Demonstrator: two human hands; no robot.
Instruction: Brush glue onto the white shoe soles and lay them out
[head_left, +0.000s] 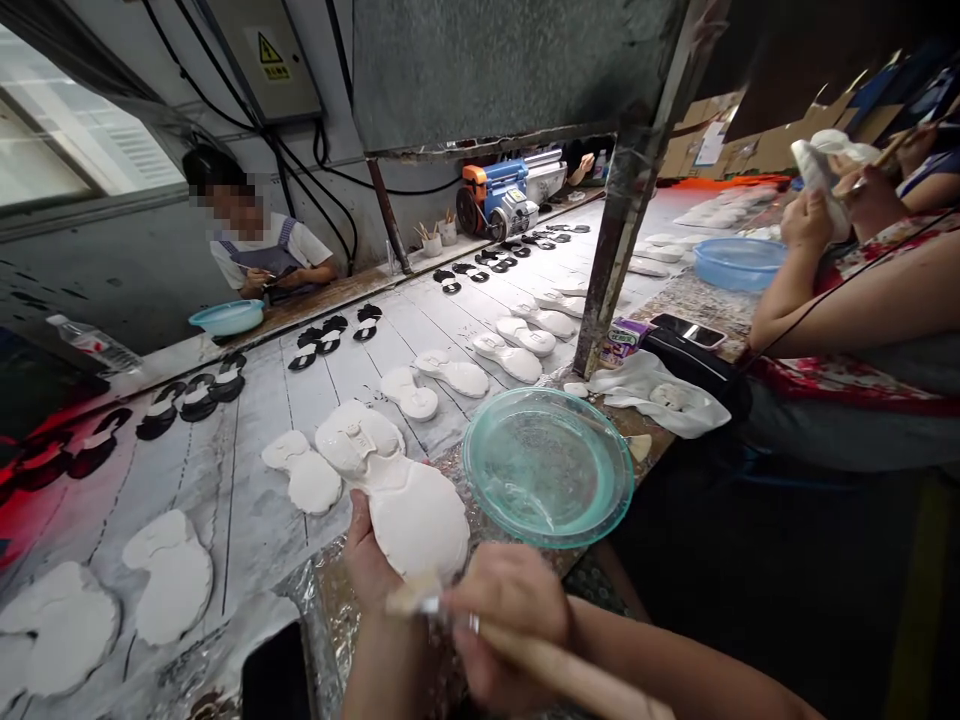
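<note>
My left hand (pixel 367 560) grips a white, shoe-sole-shaped piece (pixel 397 490) from below and holds it above the table edge. My right hand (pixel 506 620) is closed around a wooden-handled brush (pixel 525 655). The brush tip (pixel 412 597) touches the near end of the white piece. A clear green bowl (pixel 547 465) with a little liquid stands just right of my hands.
Rows of white pieces (pixel 304 470) and black pieces (pixel 199 400) lie on the long conveyor table (pixel 247 520). A person sits at the far side by a blue bowl (pixel 226 317). Another person at the right holds a white piece (pixel 814 170) near a blue basin (pixel 739 262). A metal post (pixel 622 200) stands mid-table.
</note>
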